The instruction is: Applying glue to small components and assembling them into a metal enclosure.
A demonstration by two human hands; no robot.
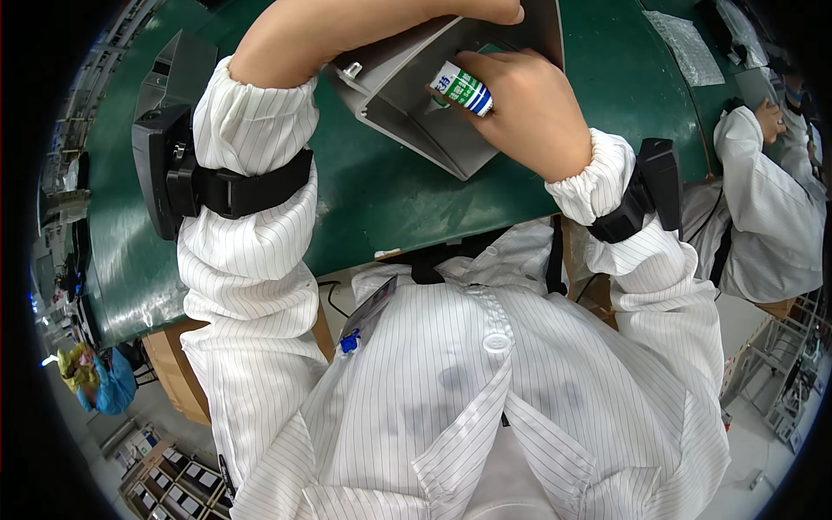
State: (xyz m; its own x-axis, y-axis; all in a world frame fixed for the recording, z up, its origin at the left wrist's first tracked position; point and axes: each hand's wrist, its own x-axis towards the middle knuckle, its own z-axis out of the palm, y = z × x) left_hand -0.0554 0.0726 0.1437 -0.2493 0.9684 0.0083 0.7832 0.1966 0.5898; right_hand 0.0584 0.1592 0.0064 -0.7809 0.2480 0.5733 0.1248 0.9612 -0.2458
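A grey metal housing [472, 154] with an open, box-like shape sits tilted on the green table. My right hand [537, 104] reaches into it, fingers wrapped round a small white, green and blue tube [462, 88]. The tube's front end points down into the housing and is partly hidden. Across the top of the housing lies my left hand [477, 9], its thumb at the upper rim, steadying it; the other fingers are cut off by the picture's edge or hidden. A small metal stud [352, 71] stands out from the housing's left side.
Another grey metal housing [192, 65] stands at the far left of the green table [364, 217]. Bubble wrap [685, 48] lies at the far right. Close by on the right, a co-worker's sleeve [763, 208] shows. A cardboard box [178, 368] is below the table's left edge.
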